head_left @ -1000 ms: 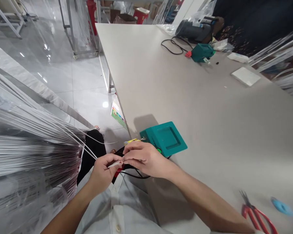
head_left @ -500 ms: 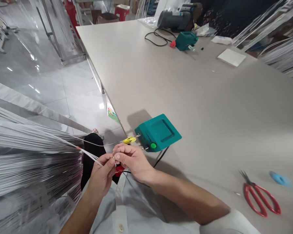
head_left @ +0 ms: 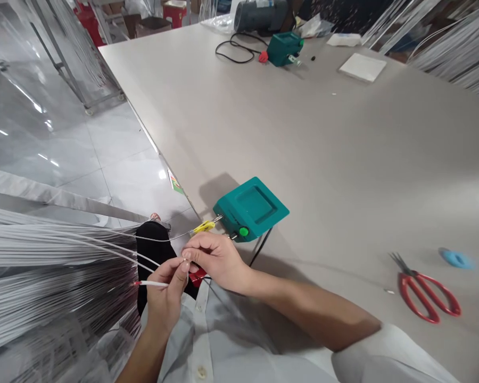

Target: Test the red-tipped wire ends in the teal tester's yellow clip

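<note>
My left hand (head_left: 167,287) is closed on thin white cables (head_left: 138,254) that come in from the bundle at the left. A short white cable end with a red tip (head_left: 143,283) sticks out of its side. My right hand (head_left: 219,260) pinches at the same spot, fingertips against the left thumb; the small piece between them is mostly hidden. Just beyond the hands, a green box (head_left: 259,205) with a green button stands at the table corner. A yellow clip (head_left: 204,227) on its front holds a thin cable. Under my right hand a red object (head_left: 197,276) partly shows.
Red-handled scissors (head_left: 423,292) and a blue ring-shaped item (head_left: 457,259) lie at the right of the table (head_left: 323,159). A second green box (head_left: 284,49), a motor (head_left: 259,16) and a white block (head_left: 362,67) sit at the back. A large white cable bundle (head_left: 43,239) hangs left.
The view has shifted, so the table things sit higher and further left. The red-tipped cable end has swung down, apart from the other cables. Both hands remain together.
</note>
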A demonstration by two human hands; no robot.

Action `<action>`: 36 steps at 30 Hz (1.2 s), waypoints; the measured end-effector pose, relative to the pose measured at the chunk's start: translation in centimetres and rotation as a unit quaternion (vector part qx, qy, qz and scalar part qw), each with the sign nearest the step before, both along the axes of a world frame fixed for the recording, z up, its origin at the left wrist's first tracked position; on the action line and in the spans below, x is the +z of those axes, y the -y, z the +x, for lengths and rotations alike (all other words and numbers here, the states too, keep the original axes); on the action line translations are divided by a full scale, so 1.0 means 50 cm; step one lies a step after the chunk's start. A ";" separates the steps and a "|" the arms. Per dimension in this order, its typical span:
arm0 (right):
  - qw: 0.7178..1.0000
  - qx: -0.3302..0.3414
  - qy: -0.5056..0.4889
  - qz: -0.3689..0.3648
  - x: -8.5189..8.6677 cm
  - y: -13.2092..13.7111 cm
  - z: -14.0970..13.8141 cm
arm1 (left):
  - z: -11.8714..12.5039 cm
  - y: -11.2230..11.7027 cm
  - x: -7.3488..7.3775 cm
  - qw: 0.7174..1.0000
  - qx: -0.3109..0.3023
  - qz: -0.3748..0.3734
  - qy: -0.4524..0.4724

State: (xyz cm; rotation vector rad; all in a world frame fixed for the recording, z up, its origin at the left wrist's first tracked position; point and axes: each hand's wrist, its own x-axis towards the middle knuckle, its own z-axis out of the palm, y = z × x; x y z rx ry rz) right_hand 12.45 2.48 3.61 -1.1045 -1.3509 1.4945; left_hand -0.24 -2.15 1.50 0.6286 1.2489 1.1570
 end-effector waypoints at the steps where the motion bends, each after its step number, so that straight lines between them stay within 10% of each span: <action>1: 0.999 0.001 -0.025 -0.025 -0.003 0.000 -0.002 | 0.002 0.000 0.000 1.000 0.010 -0.002 -0.002; 14: 0.989 0.040 -0.122 -0.073 -0.006 -0.005 -0.003 | 0.001 -0.010 0.009 0.997 0.040 -0.018 0.062; 22: 0.999 0.025 -0.027 0.027 -0.009 -0.002 -0.004 | -0.004 -0.009 -0.006 0.991 0.026 -0.044 0.125; 29: 0.987 0.070 -0.132 -0.055 -0.016 -0.002 0.002 | -0.006 -0.009 -0.003 0.982 0.000 -0.070 0.177; 36: 0.999 0.037 0.003 0.030 -0.008 -0.002 0.002 | -0.008 -0.007 -0.004 0.997 0.012 -0.041 0.062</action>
